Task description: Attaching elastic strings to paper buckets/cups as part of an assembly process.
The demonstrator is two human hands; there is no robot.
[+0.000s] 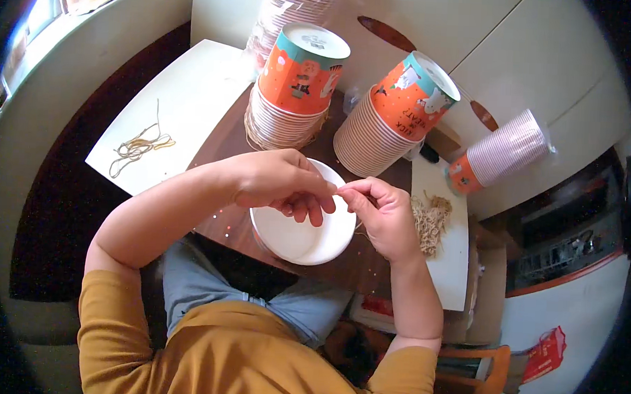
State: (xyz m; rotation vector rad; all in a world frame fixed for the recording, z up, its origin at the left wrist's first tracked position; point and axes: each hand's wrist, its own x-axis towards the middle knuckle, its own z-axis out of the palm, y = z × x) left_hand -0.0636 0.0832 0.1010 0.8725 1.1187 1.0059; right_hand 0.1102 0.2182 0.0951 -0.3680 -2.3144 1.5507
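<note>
A white paper bucket (299, 242) stands mouth up on the brown table in front of me. Over its opening, my left hand (288, 185) and my right hand (381, 214) meet at the fingertips. Thumb and forefinger of the left hand are pinched, its other fingers loosely curled. The right hand is also in a pinch. Whatever is between the fingertips is too small to make out. A thin tan cord (360, 230) shows beside the bucket, close to the right hand.
Behind the bucket rise two upside-down stacks of orange-and-teal paper buckets, one left (299, 76) and one right (407, 106). Wrapped stacks stand at the back (296, 6) and far right (497, 152). Loose cords (138, 147) lie left; a cord pile (432, 223) lies right.
</note>
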